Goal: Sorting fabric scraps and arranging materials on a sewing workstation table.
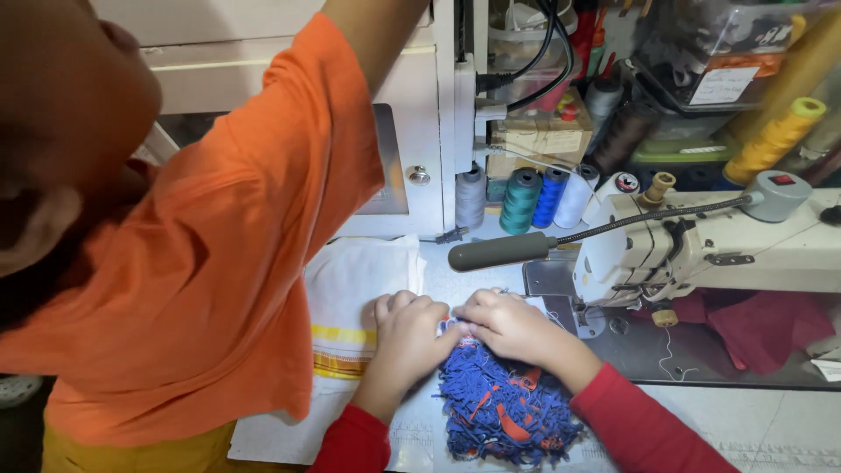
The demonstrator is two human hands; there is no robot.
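A heap of frayed blue fabric (504, 407) with orange trim lies on the white sewing table. My left hand (408, 333) and my right hand (511, 322) meet at the far edge of the heap, fingers curled and pinching the blue fabric between them. Both my sleeves are red. The sewing machine's head (692, 250) stands just right of my hands, its needle area close to my right hand.
A person in an orange shirt (210, 254) leans over the table's left side, one arm raised. A folded white cloth with a yellow stripe (350, 302) lies beside my left hand. Thread spools (522, 200) stand behind. A grey-tipped gooseneck lamp (499, 251) reaches over. Maroon cloth (762, 324) lies under the machine.
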